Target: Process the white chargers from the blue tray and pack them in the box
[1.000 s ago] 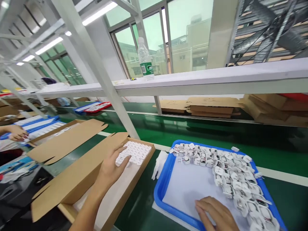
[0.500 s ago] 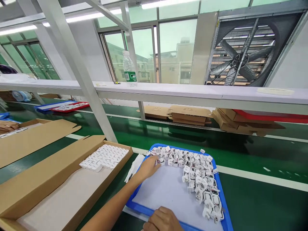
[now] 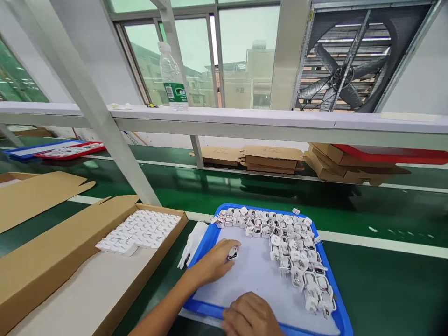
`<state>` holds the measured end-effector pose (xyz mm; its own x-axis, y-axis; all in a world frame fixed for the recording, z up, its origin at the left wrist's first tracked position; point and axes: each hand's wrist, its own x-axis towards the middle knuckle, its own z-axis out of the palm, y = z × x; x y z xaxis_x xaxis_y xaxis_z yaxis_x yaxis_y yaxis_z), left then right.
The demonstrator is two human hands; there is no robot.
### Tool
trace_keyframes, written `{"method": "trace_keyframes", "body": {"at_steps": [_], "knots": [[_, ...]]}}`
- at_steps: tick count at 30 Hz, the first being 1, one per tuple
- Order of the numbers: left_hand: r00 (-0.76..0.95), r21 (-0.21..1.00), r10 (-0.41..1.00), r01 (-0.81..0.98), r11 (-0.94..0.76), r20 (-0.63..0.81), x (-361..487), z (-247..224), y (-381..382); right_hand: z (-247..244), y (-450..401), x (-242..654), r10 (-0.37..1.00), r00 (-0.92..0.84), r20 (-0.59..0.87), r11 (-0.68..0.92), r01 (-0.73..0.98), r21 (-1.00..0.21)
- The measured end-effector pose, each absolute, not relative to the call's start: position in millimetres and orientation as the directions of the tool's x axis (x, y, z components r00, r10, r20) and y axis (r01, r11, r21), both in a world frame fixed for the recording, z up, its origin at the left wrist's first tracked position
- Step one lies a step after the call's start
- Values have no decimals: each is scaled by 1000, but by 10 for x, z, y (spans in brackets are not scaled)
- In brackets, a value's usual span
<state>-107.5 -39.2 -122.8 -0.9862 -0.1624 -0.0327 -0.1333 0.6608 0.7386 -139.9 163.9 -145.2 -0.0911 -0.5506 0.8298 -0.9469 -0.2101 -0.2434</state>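
1. The left hand point(image 3: 217, 262), just below frame centre, pinches a white plug piece point(image 3: 232, 253) at its fingertips, over the blue tray point(image 3: 345, 322).
2. The right hand point(image 3: 251, 315), lower centre, curls loosely; its grip is unclear.
3. The piece's dark opening faces the camera; its long axis is indistinct.
4. Fingers partly hide it.

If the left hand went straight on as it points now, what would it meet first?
Most likely the white plug housings bunched beyond it in the blue tray. The left hand holds one housing; its height above the tray is hard to judge, so it might clear them.
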Motion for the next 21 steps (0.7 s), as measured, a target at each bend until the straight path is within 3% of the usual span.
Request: {"method": "trace_keyframes", "body": {"at_steps": [3,6,12,21], "knots": [[-997,772,-80,-56,633,-7,-953,-1146,-291,-1338,1779,-1483,-628,-274,729,47,-948,-316],[-998,801,-27,28,598,55,-853,-1044,-181,-1240,1889,-1558,-680,-372,632,228,-926,-301],[-973,776,-86,116,620,214,-736,-1067,-30,-1167,1909,-1665,-721,-262,641,174,-964,-199],[-968,760,-74,139,634,239,-655,-1211,83,-1163,1948,-1687,-802,-169,573,100,-984,-150]]}}
